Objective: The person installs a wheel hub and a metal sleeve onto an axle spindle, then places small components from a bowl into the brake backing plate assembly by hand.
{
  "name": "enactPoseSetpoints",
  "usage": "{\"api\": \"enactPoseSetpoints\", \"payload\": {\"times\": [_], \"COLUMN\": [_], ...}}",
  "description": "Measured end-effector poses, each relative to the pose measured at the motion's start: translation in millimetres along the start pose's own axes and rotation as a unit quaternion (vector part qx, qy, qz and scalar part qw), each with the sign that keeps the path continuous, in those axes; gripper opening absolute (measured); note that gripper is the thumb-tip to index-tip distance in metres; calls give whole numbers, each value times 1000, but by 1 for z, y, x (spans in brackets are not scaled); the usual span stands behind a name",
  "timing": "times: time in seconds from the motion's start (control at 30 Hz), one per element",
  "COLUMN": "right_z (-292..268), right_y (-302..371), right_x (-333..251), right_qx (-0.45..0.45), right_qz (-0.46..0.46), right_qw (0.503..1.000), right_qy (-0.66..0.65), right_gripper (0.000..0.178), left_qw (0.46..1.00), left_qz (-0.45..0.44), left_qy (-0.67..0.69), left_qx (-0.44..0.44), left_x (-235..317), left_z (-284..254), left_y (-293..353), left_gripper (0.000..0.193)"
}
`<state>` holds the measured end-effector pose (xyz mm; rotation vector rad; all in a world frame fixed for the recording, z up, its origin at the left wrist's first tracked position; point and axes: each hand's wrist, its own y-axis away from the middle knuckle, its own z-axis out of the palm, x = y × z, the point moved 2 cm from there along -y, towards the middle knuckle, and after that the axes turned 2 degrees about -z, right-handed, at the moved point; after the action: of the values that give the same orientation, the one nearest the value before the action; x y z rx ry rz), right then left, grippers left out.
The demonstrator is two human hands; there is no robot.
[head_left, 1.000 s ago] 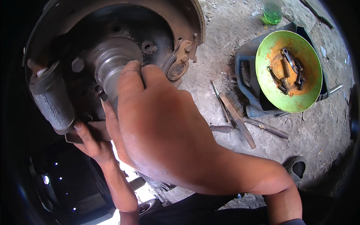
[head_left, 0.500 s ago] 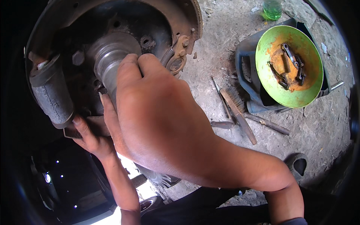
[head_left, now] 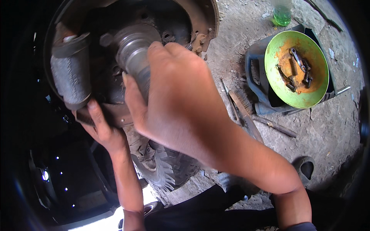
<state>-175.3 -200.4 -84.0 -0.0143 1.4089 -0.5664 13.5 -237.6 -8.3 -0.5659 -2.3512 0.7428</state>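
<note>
Right hand [head_left: 173,100]: fingers wrapped around smooth grey metal hub spindle [head_left: 133,48], at centre of rusty round backing plate [head_left: 200,15]. Left hand [head_left: 102,129]: below-left of spindle, gripping dark plate edge under ribbed cylinder [head_left: 71,73]. Beyond, on gritty concrete: green bowl [head_left: 277,84] holding metal parts, wire brush [head_left: 244,109]

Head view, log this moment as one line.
right hand wraps grey metal axle spindle | left hand grips rusty brake backing plate's lower edge

Green bowl [head_left: 308,98] (metal parts inside), wire brush [head_left: 243,109], green bottle [head_left: 282,13], shoe [head_left: 304,169].
</note>
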Motion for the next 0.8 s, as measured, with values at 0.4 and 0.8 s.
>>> {"api": "enactPoseSetpoints", "payload": {"times": [0.4,0.8], "right_z": [-2,-5], "right_y": [-3,-1], "right_x": [-12,-22], "right_qx": [70,88], "right_qz": [11,-51], "right_qw": [995,960], "right_qy": [66,260], "right_gripper": [32,55], "left_qw": [958,665], "left_qz": [-135,-415], "left_qy": [230,605], "left_qx": [-110,-139], "left_x": [65,79], "left_z": [-10,91], "left_y": [53,31], "left_gripper": [31,52]}}
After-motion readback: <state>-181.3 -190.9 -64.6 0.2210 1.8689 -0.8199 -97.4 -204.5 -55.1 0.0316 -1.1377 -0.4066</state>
